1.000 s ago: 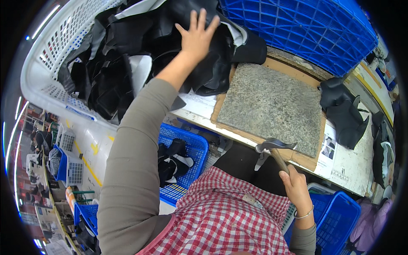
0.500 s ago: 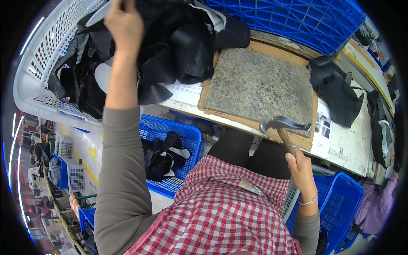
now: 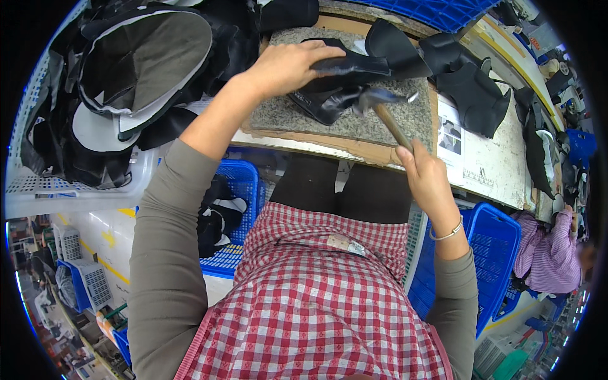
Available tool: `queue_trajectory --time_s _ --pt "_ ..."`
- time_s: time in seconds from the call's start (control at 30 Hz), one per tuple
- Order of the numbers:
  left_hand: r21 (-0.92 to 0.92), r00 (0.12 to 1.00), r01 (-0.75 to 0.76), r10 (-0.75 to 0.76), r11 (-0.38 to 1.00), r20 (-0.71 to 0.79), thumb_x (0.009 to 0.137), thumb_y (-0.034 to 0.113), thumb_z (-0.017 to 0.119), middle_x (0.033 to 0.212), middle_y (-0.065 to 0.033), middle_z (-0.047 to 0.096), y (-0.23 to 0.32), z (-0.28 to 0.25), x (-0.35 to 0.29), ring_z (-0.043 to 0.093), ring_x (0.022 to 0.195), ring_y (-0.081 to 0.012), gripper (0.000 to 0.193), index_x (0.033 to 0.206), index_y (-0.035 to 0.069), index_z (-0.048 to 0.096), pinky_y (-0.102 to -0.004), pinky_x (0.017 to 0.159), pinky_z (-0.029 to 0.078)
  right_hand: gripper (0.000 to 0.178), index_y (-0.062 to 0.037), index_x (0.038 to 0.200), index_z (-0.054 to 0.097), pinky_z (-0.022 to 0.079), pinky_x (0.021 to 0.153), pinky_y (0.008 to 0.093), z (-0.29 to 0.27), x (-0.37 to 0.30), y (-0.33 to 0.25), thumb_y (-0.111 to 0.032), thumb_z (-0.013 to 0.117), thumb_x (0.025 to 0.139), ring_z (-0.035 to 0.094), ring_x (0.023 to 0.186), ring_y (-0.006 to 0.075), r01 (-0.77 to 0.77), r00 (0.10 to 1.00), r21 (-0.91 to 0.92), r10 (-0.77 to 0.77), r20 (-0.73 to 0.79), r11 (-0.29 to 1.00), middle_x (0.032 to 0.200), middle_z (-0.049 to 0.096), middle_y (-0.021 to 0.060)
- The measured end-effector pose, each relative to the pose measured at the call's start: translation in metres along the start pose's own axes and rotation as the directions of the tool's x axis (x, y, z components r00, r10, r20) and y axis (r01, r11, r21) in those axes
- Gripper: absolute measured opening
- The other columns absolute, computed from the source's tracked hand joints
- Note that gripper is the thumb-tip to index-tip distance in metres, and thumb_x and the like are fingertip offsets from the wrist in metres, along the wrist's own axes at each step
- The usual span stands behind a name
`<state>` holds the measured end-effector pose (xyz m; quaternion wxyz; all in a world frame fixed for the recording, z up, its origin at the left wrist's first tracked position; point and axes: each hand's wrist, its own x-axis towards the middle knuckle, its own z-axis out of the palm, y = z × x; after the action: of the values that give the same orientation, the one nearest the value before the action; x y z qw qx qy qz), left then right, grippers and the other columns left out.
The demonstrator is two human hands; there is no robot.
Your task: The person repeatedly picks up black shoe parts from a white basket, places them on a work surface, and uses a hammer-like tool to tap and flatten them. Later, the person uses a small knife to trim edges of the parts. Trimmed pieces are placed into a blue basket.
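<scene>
A black shoe upper (image 3: 342,77), leather-like, lies partly folded on a speckled stone slab (image 3: 278,120). My left hand (image 3: 288,68) reaches over its left end with fingers closed on it; the thumb's grip is partly hidden. In my right hand (image 3: 427,172) is a hammer (image 3: 394,125), held by its wooden handle. Its dark metal head is just over the right side of the slab, close to the upper's lower edge. To the left, a white basket (image 3: 144,166) holds a heap of black uppers with pale linings (image 3: 149,63).
More black pieces (image 3: 472,95) lie right of the slab on the white bench (image 3: 506,168). A blue crate (image 3: 437,12) stands behind it. Blue baskets (image 3: 244,253) sit below the bench on both sides. Further right is another person in a striped sleeve (image 3: 551,253).
My left hand has come from the basket heap to the slab, and a black upper now lies there. The hammer, still in my right hand, has risen and shifted over the slab.
</scene>
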<state>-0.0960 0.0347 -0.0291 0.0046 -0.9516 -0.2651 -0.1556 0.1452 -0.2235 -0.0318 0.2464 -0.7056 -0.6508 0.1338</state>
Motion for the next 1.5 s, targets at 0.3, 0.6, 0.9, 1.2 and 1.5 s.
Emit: queue_trajectory --time_s 0.3,0.6,0.9,1.2,1.5 --pt "-0.172 1.000 0.011 -0.011 0.985 0.004 0.103 0.048 0.056 0.111 -0.0113 0.076 -0.008 0.003 0.020 0.073 0.101 -0.0319 0.038 0.139 0.039 0.063 -0.0469 0.091 0.058 0.040 0.0024 0.102 0.061 0.053 0.060 0.0539 0.019 0.072 -0.030 -0.037 0.056 0.106 0.067 0.065 0.0449 0.162 0.985 -0.291 -0.137 0.103 0.943 0.065 0.065 0.0242" --pt "-0.328 0.972 0.129 -0.054 0.936 0.228 0.104 0.033 0.056 0.124 -0.0213 0.071 -0.007 -0.016 0.028 0.066 0.118 -0.0385 0.036 0.133 0.015 0.068 -0.0462 0.100 0.052 0.041 0.0016 0.104 0.060 0.052 0.057 0.0522 0.021 0.058 -0.017 -0.040 0.056 0.106 0.066 0.063 0.0459 0.167 0.986 -0.249 -0.158 0.055 0.954 0.064 0.063 0.0233" --pt "-0.328 0.992 0.084 -0.048 0.941 0.115 0.102 0.044 0.055 0.122 -0.0212 0.071 -0.006 -0.014 0.022 0.065 0.114 -0.0425 0.041 0.137 0.024 0.066 -0.0492 0.099 0.051 0.041 0.0018 0.101 0.057 0.052 0.058 0.0537 0.026 0.055 -0.017 -0.039 0.055 0.106 0.066 0.063 0.0464 0.125 0.989 -0.160 -0.110 0.101 0.979 0.064 0.063 0.0244" --pt "-0.826 0.623 0.391 -0.778 0.405 -0.087 0.085 0.001 0.076 0.133 -0.0231 0.061 0.044 0.038 -0.035 0.065 0.119 -0.0290 0.072 0.149 0.003 0.045 -0.0372 0.098 0.053 0.040 0.0049 0.106 0.056 0.051 0.062 0.0572 0.044 0.038 0.015 -0.035 0.056 0.106 0.065 0.071 0.0510 -0.016 1.000 -0.151 0.019 0.019 0.988 0.070 0.065 0.0280" --pt "0.140 0.705 0.394 -0.201 0.909 -0.680 0.093 0.024 0.060 0.092 -0.0196 0.073 0.026 -0.122 0.035 0.070 0.088 -0.0416 0.021 0.103 0.009 0.072 -0.0519 0.077 0.056 0.040 0.0055 0.115 0.062 0.042 0.056 0.0307 -0.045 -0.012 -0.031 -0.034 0.055 0.109 0.051 0.062 0.0105 -0.199 0.974 0.453 0.125 0.189 0.869 0.067 0.054 0.0037"
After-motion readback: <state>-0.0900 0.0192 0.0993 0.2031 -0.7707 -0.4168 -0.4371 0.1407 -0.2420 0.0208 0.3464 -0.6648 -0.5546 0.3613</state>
